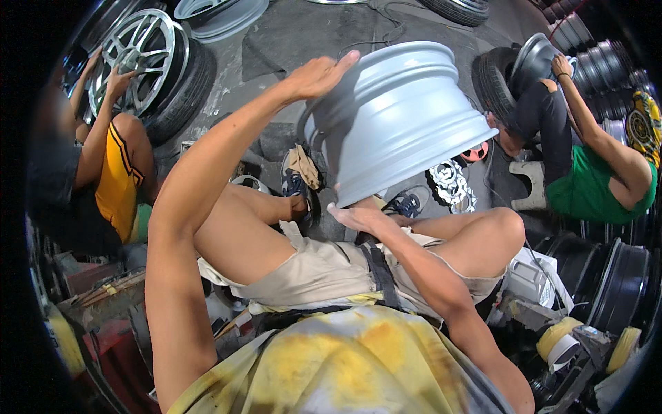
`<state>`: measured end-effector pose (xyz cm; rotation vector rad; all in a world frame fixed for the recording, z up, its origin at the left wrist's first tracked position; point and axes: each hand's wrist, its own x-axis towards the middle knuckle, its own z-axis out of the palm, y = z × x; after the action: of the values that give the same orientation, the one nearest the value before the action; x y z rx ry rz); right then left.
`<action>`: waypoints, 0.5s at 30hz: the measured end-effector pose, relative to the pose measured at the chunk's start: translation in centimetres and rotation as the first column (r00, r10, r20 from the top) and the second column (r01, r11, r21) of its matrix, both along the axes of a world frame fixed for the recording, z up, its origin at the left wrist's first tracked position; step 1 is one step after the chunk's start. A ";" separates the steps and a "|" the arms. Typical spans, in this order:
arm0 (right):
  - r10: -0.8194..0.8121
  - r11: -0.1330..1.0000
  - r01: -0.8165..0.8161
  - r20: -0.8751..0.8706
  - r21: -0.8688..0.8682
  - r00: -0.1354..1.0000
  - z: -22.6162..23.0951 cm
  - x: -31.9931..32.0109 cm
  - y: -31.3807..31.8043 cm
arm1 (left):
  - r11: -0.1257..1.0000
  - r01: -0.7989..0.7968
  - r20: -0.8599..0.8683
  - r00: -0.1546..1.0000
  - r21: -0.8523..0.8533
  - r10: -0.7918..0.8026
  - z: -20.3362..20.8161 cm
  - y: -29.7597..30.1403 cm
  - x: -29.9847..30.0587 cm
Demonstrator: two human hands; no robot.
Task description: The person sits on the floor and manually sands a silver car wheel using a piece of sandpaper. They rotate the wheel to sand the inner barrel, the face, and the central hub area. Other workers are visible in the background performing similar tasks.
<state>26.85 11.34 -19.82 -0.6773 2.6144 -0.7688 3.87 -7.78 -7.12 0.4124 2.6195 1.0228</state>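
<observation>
A silver-grey wheel rim (407, 117) is tilted on its side in front of me, above my spread knees. My left hand (323, 77) grips its far left edge, thumb stretched along the rim and the other fingers hidden behind it. Beneath the near lower lip, my right hand (358, 217) holds the edge, its fingers partly under the metal. The rim's open face turns to the left and mostly hides from view.
Shiny ring-shaped metal parts (452, 185) lie on the floor beside my shoe. At left, a person handles a spoked wheel (141, 58) against a tyre. At right, another in a green shirt holds a dark rim (534, 62). Black rims (620, 286) stand behind at right.
</observation>
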 end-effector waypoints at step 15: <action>-0.033 0.923 0.160 0.343 -0.349 0.939 13.3 -2.5 6.0 | 0.902 0.425 -0.625 0.684 -0.078 -0.376 9.5 14.7 11.4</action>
<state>24.33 17.30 -6.51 -0.4614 2.2263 -1.3113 15.31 6.89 2.43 1.5184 2.8103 0.9342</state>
